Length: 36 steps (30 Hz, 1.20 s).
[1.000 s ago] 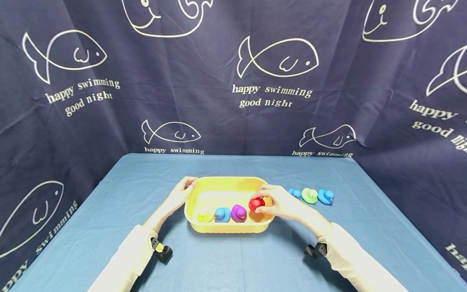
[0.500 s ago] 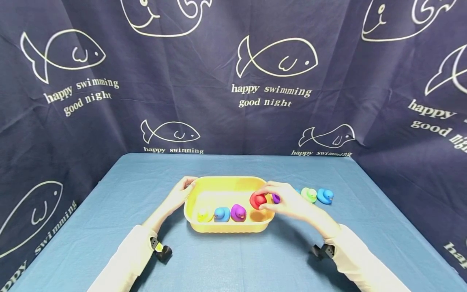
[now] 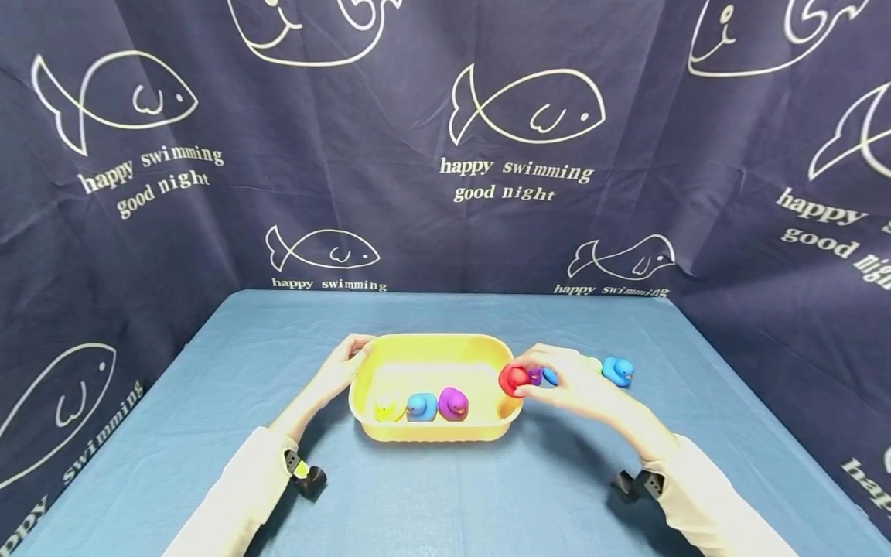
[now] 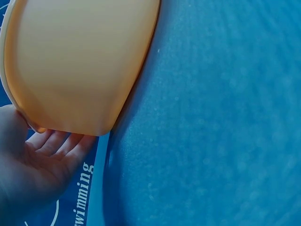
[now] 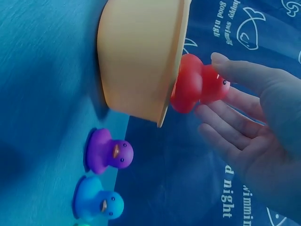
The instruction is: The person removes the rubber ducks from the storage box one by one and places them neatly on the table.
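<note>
My right hand (image 3: 560, 379) pinches a red rubber duck (image 3: 513, 380) between thumb and fingers, at the right rim of a yellow plastic tub (image 3: 438, 433). In the right wrist view the red duck (image 5: 188, 84) shows right at the rim's outer edge, above the level of the table. At the tub's left end my left hand (image 3: 346, 363) holds the rim; the left wrist view has its fingers (image 4: 59, 143) partly hidden behind the tub wall. Inside, along the front, sit a yellow duck (image 3: 388, 408), a blue duck (image 3: 421, 407) and a purple duck (image 3: 453, 404).
Right of the tub a row of ducks stands on the blue cloth: a purple duck (image 5: 108, 150), a blue duck (image 5: 96, 197), a pale green duck (image 3: 594, 363) and another blue duck (image 3: 617, 371). My right hand partly covers this row in the head view. A printed curtain (image 3: 418, 193) hangs behind.
The red duck has come up from the tub's right end and moved right to the rim in my right hand. My left hand keeps its hold on the tub.
</note>
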{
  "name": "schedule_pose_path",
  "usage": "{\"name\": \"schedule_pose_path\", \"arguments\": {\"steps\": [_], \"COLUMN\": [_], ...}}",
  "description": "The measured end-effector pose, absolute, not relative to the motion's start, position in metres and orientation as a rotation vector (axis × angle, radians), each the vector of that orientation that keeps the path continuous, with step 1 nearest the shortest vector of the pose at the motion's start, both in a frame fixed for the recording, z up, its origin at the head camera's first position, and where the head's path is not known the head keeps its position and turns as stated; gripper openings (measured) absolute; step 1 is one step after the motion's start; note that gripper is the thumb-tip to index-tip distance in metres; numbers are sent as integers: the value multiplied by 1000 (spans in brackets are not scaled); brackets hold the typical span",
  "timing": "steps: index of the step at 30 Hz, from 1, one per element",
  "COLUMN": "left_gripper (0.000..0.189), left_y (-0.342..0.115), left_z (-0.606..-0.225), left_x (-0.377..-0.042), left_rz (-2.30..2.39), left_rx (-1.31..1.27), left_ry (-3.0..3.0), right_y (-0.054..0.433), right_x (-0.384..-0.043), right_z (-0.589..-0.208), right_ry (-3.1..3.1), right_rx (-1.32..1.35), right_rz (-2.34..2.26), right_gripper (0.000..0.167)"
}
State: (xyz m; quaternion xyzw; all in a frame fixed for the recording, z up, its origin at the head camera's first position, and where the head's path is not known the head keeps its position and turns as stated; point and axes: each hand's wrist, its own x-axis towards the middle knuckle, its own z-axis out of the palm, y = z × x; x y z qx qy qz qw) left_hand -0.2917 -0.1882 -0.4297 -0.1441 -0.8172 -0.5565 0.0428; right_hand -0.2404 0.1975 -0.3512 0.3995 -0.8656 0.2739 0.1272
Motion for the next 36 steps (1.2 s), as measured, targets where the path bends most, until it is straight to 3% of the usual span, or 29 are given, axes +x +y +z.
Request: {"name": "schedule_pose_path", "arguments": {"steps": [20, 36], "left_gripper": [32, 32], "left_y": [-189, -188], "left_z": [-427, -429], "left_x": [-292, -292], "left_rz": [-1676, -1692], "left_rx": [-445, -417], "left_ry": [-2493, -2513], "right_y": [225, 232], "right_x": [-240, -241], "right_z": [-357, -386], "right_ry": [-2447, -2495], "right_rx": [1134, 1165], "right_rz": [728, 744], "right_gripper": [35, 32]}}
